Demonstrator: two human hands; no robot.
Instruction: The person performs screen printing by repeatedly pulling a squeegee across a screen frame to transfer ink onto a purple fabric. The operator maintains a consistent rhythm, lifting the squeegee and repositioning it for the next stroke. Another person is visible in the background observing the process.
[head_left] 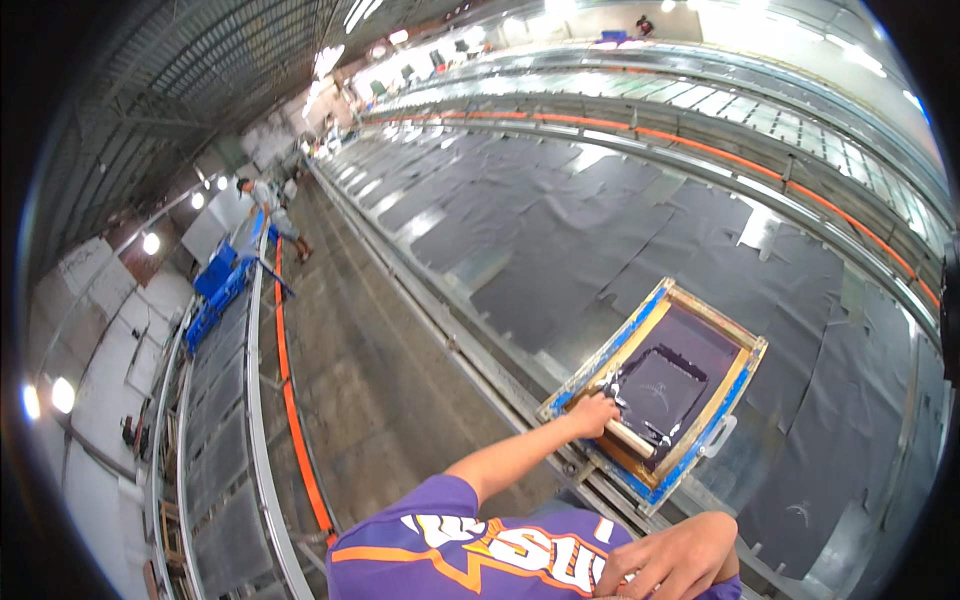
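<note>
My left hand (pixel 592 413) grips the end of a pale squeegee (pixel 632 438), lying near the close end of a screen-printing frame. The frame (pixel 748 372) has wooden sides with blue tape along its edges and a white handle (pixel 719 437) on the right. Dark wet ink (pixel 672 362) is spread on its mesh in a rough rectangle. Beneath the frame lie dark fabric pieces (pixel 560 230) on a long table. Against my purple jersey (pixel 420 545), my right hand (pixel 680 562) is bent with its fingers curled together; what they hold, if anything, is hidden.
A metal rail (pixel 445 340) edges the table beside me. Past the table run orange strips (pixel 740 172) and more long tables. Across the aisle floor (pixel 350 350) stand another table and blue bins (pixel 218 272). A person (pixel 265 205) bends over it farther off.
</note>
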